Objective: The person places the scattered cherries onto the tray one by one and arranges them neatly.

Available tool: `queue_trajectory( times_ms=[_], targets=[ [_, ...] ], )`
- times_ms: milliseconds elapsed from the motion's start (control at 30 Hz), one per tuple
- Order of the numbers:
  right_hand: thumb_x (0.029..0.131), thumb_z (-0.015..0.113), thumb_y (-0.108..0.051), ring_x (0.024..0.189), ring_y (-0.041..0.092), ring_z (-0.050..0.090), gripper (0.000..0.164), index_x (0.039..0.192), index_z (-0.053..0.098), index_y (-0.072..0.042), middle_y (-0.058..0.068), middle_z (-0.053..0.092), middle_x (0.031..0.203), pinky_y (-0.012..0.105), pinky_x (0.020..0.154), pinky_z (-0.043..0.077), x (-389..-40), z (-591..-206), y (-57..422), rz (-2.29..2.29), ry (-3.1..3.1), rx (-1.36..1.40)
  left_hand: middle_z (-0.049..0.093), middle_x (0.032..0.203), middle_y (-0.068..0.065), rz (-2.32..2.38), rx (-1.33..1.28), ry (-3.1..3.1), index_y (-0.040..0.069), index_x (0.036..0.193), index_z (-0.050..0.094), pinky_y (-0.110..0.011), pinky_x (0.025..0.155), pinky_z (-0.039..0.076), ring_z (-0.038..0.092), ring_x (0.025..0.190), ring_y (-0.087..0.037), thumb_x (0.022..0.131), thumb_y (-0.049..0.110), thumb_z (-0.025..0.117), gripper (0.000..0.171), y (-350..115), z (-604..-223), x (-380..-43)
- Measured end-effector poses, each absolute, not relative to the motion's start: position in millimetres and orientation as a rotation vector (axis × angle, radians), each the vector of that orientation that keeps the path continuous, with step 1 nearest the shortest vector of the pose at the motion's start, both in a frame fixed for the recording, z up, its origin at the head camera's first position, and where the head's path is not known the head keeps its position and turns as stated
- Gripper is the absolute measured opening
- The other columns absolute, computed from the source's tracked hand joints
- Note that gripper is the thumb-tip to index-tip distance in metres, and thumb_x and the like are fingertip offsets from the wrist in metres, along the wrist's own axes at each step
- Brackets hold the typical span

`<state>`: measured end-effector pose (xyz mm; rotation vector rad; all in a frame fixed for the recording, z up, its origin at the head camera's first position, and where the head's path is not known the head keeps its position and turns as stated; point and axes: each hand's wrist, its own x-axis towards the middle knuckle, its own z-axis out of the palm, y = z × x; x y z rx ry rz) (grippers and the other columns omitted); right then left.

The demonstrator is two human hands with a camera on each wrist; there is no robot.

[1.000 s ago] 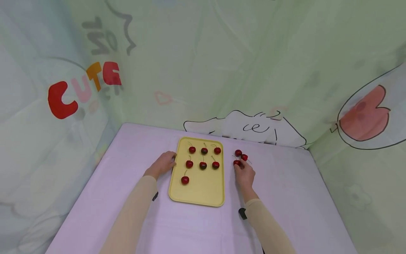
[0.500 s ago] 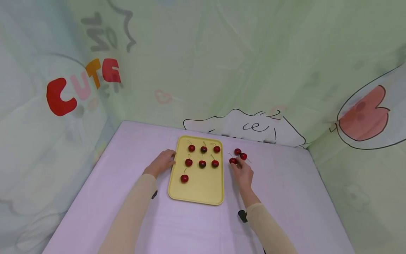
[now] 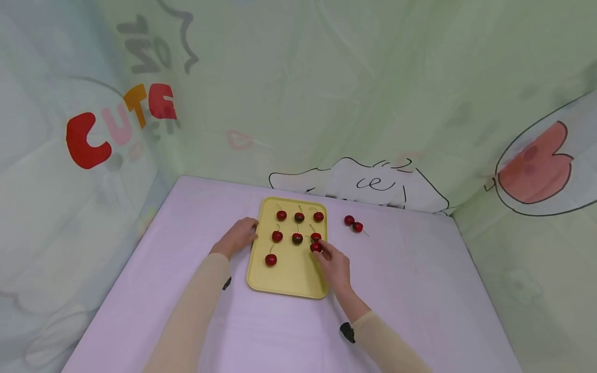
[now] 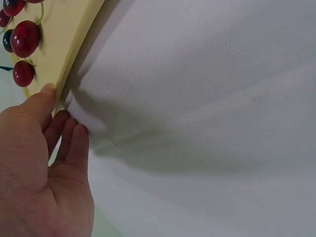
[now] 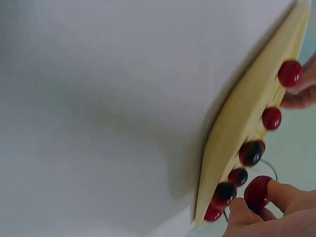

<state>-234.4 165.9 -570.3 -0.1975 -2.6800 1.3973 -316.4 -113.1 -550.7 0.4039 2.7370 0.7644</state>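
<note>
A yellow rectangular tray [image 3: 289, 282] lies on the table, with red and dark cherries standing in two rows of three. One more cherry [image 3: 271, 260] is alone below them, at the left. At the tray's left rim my left hand [image 3: 239, 237] holds on, its thumb [image 4: 42, 104] over the edge and its fingers outside. My right hand [image 3: 337, 267] reaches over the right side, pinching a stemmed cherry [image 5: 257, 192] between thumb and fingertips. In the head view that cherry is just below the right cherry [image 3: 315, 237] of the second row, partly overlapping it.
Two loose cherries [image 3: 353, 224] lie close together on the pale lilac tablecloth [image 3: 420, 290], right of the tray. A printed fabric curtain [image 3: 298, 103] surrounds the table at the back and sides. Dark devices sit at both wrists.
My right hand has carried one cherry from the group at the right leftward over the tray. Two cherries stay behind there. My left hand has kept its place at the rim.
</note>
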Motion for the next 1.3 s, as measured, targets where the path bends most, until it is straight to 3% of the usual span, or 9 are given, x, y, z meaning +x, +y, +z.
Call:
queue_trajectory(
  times_ms=[300, 567, 1300],
  targets=[
    [0.089, 0.073, -0.013, 0.111, 0.027, 0.065, 0.039, 0.124, 0.065, 0.0, 0.017, 0.065, 0.124, 0.033, 0.089, 0.056, -225, -581, 143, 1.434, -2.69, -0.008, 0.049, 0.14, -0.019, 0.771, 0.419, 2.734, -0.003, 0.138, 0.046, -0.043, 0.115, 0.034, 0.043, 0.133, -0.032, 0.1, 0.012, 0.056, 0.043, -114, -551, -318],
    [0.09, 0.072, -0.013, 0.105, 0.025, 0.066, 0.037, 0.124, 0.066, -0.002, 0.014, 0.067, 0.121, 0.036, 0.087, 0.057, -223, -584, 131, 1.361, -2.738, 0.041, 0.047, 0.142, -0.019, 0.764, 0.409, 2.725, -0.002, 0.14, 0.045, -0.042, 0.116, 0.033, 0.041, 0.135, -0.032, 0.1, 0.013, 0.057, 0.044, -114, -555, -320],
    [0.087, 0.076, -0.017, 0.115, 0.029, 0.061, 0.037, 0.12, 0.068, -0.002, 0.012, 0.068, 0.119, 0.043, 0.098, 0.051, -226, -584, 122, 1.158, -2.821, 0.021, 0.047, 0.142, -0.018, 0.765, 0.389, 2.726, -0.002, 0.14, 0.045, -0.042, 0.116, 0.033, 0.041, 0.135, -0.031, 0.1, 0.013, 0.056, 0.044, -112, -553, -320]
  ],
)
